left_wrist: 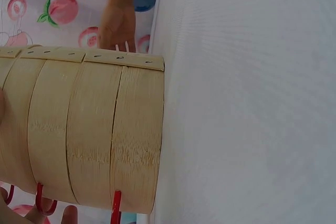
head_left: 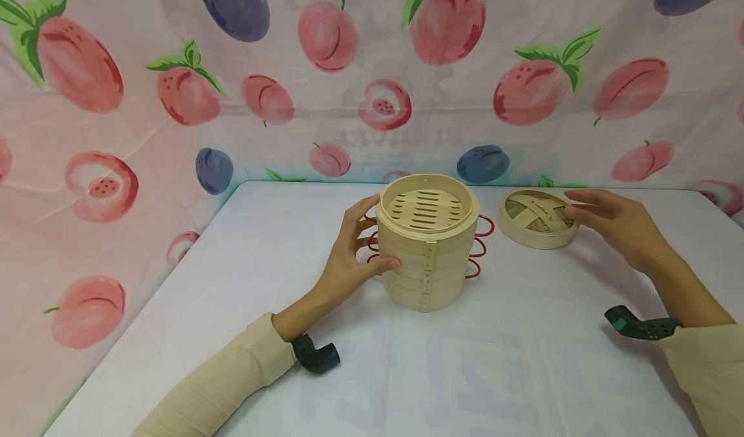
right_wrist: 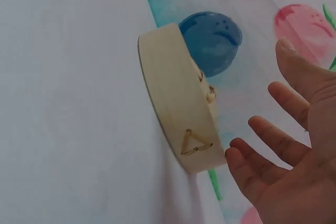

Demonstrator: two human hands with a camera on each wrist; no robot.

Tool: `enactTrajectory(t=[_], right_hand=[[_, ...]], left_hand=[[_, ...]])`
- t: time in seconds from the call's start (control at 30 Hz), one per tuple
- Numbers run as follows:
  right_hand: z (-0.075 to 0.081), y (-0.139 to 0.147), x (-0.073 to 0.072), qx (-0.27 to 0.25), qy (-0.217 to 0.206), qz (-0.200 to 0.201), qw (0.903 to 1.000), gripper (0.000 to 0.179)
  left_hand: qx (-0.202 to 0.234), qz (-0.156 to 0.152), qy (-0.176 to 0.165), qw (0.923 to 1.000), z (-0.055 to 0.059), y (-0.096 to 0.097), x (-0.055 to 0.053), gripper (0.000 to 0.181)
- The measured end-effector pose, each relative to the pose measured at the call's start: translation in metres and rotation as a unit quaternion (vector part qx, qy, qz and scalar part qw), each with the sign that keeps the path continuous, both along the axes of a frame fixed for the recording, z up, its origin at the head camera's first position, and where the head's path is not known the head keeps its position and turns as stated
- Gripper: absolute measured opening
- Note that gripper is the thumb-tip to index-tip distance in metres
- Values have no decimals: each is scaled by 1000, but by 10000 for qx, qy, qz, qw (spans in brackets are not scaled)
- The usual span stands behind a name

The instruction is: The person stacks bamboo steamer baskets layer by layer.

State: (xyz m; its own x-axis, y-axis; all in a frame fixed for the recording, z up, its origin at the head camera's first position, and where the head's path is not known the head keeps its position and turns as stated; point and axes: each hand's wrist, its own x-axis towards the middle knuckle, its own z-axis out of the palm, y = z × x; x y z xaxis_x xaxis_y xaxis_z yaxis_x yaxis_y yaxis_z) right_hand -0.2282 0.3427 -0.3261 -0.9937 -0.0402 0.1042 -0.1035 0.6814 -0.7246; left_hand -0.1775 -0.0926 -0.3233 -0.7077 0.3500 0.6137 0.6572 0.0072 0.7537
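A round bamboo steamer (head_left: 409,256) of several stacked tiers stands upright on the white table, its top uncovered and the slotted floor (head_left: 427,210) showing inside. Red loops (head_left: 487,226) stick out from both sides. My left hand (head_left: 343,263) grips its left side, thumb on the front wall and fingers round the back, partly hidden. To the right lies the woven bamboo lid (head_left: 537,214), flat on the table. My right hand (head_left: 619,230) is at the lid's right edge with fingers loosely spread; in the right wrist view its fingertips are close beside the lid (right_wrist: 173,98).
A white cloth covers the table (head_left: 261,243). Behind it and along the left hangs a curtain (head_left: 442,101) printed with peaches and plums. Black camera mounts sit on the left wrist (head_left: 314,354) and the right wrist (head_left: 642,326).
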Motion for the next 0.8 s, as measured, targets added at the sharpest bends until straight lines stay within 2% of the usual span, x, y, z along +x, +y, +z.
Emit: enactTrajectory(t=[0.2, 0.33, 0.4, 0.43, 0.57, 0.8], right_hand=[[-10, 5, -2, -70, 230, -51, 9997, 63], [-12, 6, -2, -69, 234, -99, 9997, 65], [-13, 6, -3, -17, 211, -106, 9997, 65], [-14, 5, -3, -7, 190, -104, 9998, 66], [-19, 6, -4, -30, 83, -43, 10000, 67], [-27, 7, -6, -150, -360, 7, 9992, 73]], left_hand=[[24, -24, 9, 10000, -1, -1, -1, 89], [-32, 31, 22, 10000, -13, -2, -11, 89], [-27, 29, 31, 10000, -13, -2, -11, 89], [-27, 31, 49, 10000, -13, -2, -11, 89], [29, -35, 11, 10000, -1, 0, -1, 88], [-11, -12, -14, 10000, -1, -1, 0, 88]])
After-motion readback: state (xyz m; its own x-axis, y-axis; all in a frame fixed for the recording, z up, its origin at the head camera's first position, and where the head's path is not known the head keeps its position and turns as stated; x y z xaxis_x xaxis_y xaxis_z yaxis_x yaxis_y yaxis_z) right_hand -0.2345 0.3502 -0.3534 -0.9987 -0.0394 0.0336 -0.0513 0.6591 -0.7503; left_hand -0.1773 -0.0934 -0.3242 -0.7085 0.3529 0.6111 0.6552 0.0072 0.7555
